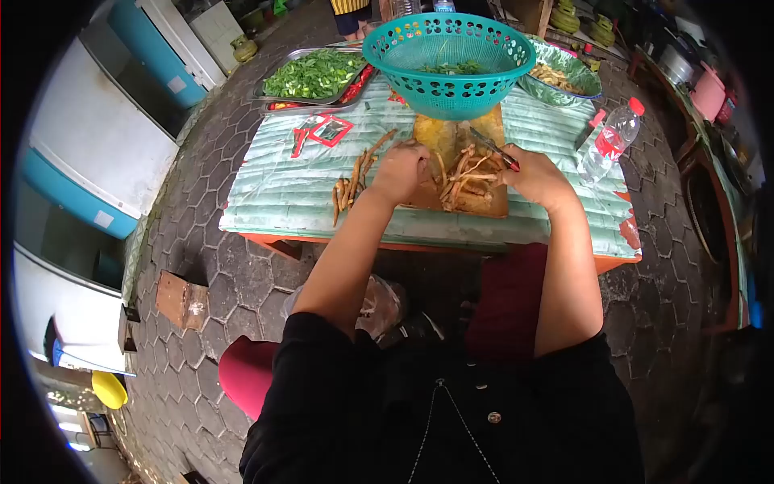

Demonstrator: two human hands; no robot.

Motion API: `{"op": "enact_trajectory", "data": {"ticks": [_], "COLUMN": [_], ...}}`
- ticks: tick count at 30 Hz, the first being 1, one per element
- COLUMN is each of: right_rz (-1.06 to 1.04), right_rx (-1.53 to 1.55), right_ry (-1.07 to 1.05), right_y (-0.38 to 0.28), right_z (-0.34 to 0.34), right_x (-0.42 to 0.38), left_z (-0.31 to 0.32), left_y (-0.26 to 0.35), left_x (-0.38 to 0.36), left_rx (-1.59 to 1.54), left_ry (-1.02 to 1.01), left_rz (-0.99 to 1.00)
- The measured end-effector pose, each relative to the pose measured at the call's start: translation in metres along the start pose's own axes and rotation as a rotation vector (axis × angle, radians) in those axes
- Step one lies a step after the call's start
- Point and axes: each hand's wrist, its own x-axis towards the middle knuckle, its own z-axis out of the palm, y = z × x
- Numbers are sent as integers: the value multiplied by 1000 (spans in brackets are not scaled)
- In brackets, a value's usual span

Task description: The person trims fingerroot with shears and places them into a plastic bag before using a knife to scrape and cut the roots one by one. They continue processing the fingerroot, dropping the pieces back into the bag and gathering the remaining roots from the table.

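Roots (466, 173), pale brown and stringy, lay in a loose heap on a wooden cutting board (461, 200) just above the middle of the frame. The right hand (536, 177) was closed around the red handle of a small knife (493, 148), whose blade pointed up and to the left over the heap. The left hand (399, 171) rested curled at the board's left edge, its fingers bent down onto the ends of the roots; whether it pinched any one of them could not be told. Just left of that hand, a second small bunch of roots (352, 184) lay off the board on the striped green table cover (274, 189).

Directly above the board, at the top centre, stood a teal plastic basket (448, 71) with some greens inside. To its upper left sat a metal tray (310, 77) of chopped green vegetables with red chillies along its edge. At the upper right was a foil-lined bowl (564, 77) of brownish pieces, and further right a clear water bottle (609, 143) with a red cap lay on its side. A red label (322, 129) lay flat on the cover left of the basket.
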Motion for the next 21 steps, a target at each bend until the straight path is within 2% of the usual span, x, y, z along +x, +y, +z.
{"op": "enact_trajectory", "data": {"ticks": [2, 3, 5, 6, 7, 9, 10, 13, 17, 21], "right_rz": [0, 0, 23, 2, -8, -11, -28, -26, -118, -314], "right_rx": [25, 35, 5, -7, -4, 23, -66, -146, -127, 53], "right_ry": [12, -2, 7, 40, 34, 116, 204, 290, 313, 283], "right_y": [-1, -2, -9, -6, -8, -18, -24, -43, -63, -77], "right_z": [0, -2, -4, 0, 1, 1, 4, 13, 30, 44], "right_x": [-2, -3, -6, -3, -4, -8, -10, -11, -11, -9], "left_z": [-1, -4, -13, -27, -36, -49, -51, -65, -88, -111], "left_y": [-7, -7, -11, -8, -3, 4, 1, 0, -1, 4], "left_x": [-10, -16, -31, -41, -50, -66, -75, -99, -128, -156], "left_rx": [-294, -289, -778, -927, -920, -1111, -1116, -1235, -1295, -1403], "left_ry": [267, 253, 343, 232, 238, 342, 389, 542, 589, 668], "left_rz": [-76, -86, -262, -439, -448, -474, -431, -397, -425, -406]}}
